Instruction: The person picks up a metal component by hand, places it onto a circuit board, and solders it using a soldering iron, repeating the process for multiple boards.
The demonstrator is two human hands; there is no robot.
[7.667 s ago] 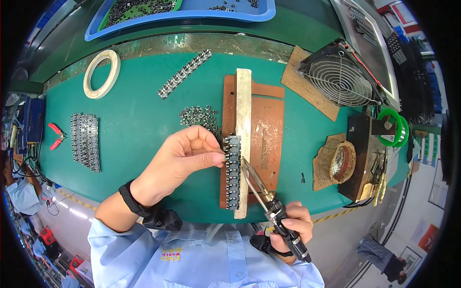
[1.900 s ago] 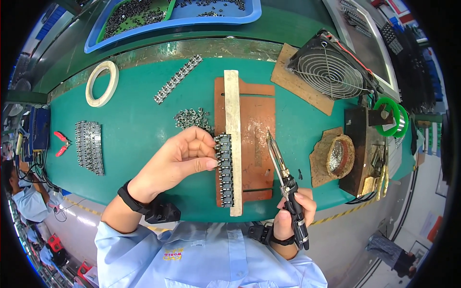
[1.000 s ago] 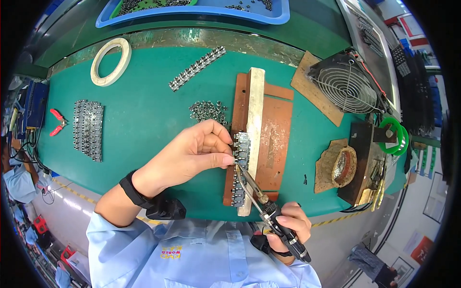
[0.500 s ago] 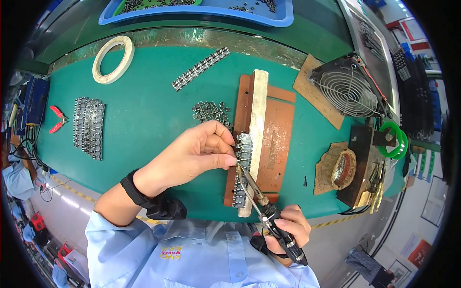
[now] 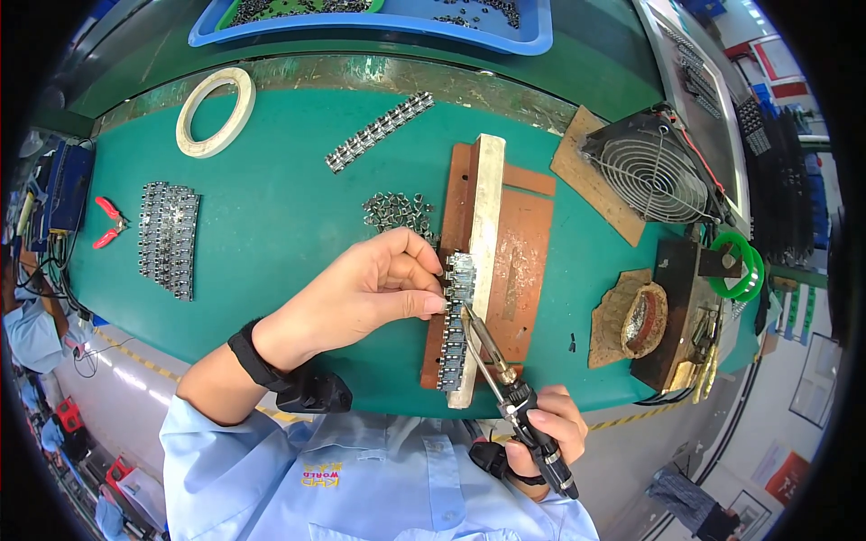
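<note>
My right hand [image 5: 557,431] is wrapped round a black soldering iron [image 5: 534,435] with a thin metal tube running along its shaft. The iron's tip meets a strip of small metal connectors [image 5: 453,347], just right of my left fingertips. That strip lies along a reddish-brown jig [image 5: 519,279], against its pale raised bar [image 5: 487,198]. My left hand [image 5: 356,293] is closed in a pinch at the strip's left edge; whatever sits between thumb and forefinger is too small to make out. Beyond the left fingers lies a pile of small metal parts [image 5: 397,212].
Left on the green mat are a block of connector strips [image 5: 169,242], red-handled pliers [image 5: 110,224] and a tape roll [image 5: 187,135]. Another strip [image 5: 379,132] lies farther back. At right stand a fan [image 5: 654,171], a round tip-cleaning pot [image 5: 646,320] and a green solder spool [image 5: 735,264].
The soldering iron's tip has shifted slightly right and up along the strip, away from my left fingertips. My left hand has stayed nearly still.
</note>
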